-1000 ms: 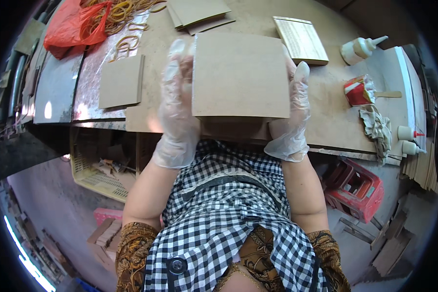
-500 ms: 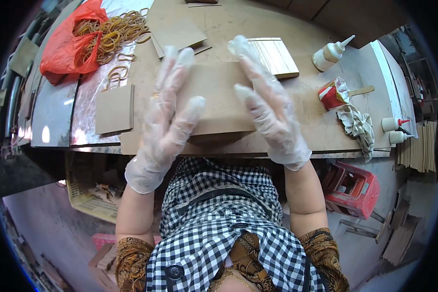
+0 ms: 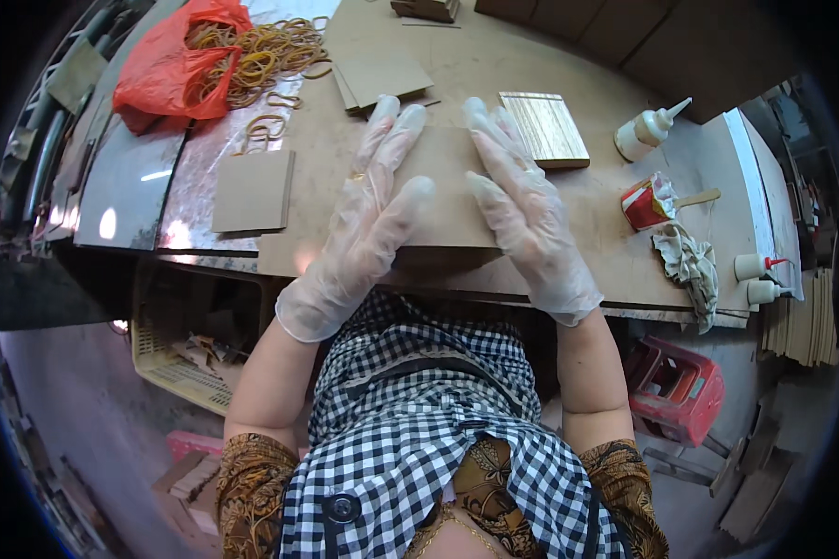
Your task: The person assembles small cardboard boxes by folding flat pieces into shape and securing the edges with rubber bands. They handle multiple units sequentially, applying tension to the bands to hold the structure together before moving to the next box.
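A plain brown board box (image 3: 449, 186) stands near the front edge of the table between my two hands, its near side dark in shadow. My left hand (image 3: 368, 219), in a clear plastic glove, lies along the box's left side with its fingers stretched forward and the thumb apart over the top. On the opposite side, my right hand (image 3: 527, 205), gloved the same way, rests along the right edge, fingers straight and thumb spread over the top. Both palms seem to touch the box, though the contact is hidden. Beyond the right hand lies a wood-grained panel (image 3: 544, 129).
Flat brown boards lie at the left (image 3: 254, 191) and at the back (image 3: 382, 70). A red plastic bag (image 3: 172, 70) spills rubber bands (image 3: 275, 54). Rightward are a glue bottle (image 3: 643, 135), a red tub (image 3: 645, 203) with a stick, a rag (image 3: 688, 265) and small bottles (image 3: 760, 279).
My hands have come closer together along the box's sides, the left covering more of its top. The whole view has shifted, so the table's things appear farther right and lower.
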{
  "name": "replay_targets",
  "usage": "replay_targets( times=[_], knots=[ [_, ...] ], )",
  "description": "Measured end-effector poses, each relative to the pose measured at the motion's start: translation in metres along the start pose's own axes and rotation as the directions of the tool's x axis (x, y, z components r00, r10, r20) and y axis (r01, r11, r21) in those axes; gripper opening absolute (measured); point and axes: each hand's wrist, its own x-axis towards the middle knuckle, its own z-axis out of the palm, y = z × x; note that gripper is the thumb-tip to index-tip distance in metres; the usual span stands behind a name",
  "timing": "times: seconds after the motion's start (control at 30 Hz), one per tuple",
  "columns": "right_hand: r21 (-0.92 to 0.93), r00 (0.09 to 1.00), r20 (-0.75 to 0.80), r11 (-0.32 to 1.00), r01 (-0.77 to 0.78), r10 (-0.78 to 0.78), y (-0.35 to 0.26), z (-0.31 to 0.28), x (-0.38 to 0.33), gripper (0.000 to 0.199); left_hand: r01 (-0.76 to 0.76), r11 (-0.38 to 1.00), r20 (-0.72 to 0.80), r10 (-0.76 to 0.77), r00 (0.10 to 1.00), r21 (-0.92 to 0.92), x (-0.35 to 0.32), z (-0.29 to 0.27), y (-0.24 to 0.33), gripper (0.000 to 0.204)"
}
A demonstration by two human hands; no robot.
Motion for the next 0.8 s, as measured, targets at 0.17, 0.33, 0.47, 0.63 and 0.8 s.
replay_targets(
  times=[0.17, 0.33, 0.47, 0.63, 0.8],
  knots=[
    [0.775, 0.901, -0.214, 0.627, -0.079, 0.378, 0.010, 0.017, -0.012, 0.074, 0.056, 0.744, -0.104, -0.167, 0.980, -0.666, -0.022, 0.006, -0.050, 0.088],
    [0.778, 0.843, -0.017, 0.537, -0.327, 0.537, 0.025, 0.030, -0.028, 0.067, 0.295, 0.844, 0.281, -0.181, 0.942, -0.448, -0.036, -0.017, -0.045, 0.119],
    [0.748, 0.838, -0.031, 0.569, -0.342, 0.545, 0.038, 0.033, -0.029, 0.059, 0.411, 0.775, 0.375, -0.242, 0.895, -0.480, -0.031, -0.029, -0.059, 0.113],
    [0.527, 0.889, -0.102, 0.782, -0.333, 0.447, 0.044, 0.026, -0.004, 0.046, 0.453, 0.634, 0.321, -0.321, 0.891, -0.626, -0.005, -0.032, -0.036, 0.096],
    [0.243, 0.630, 0.053, 0.602, -0.761, 0.775, 0.001, -0.007, 0.042, 0.048, 0.545, 0.638, 0.233, -0.509, 0.828, -0.543, 0.022, -0.043, 0.001, 0.067]
  ],
)
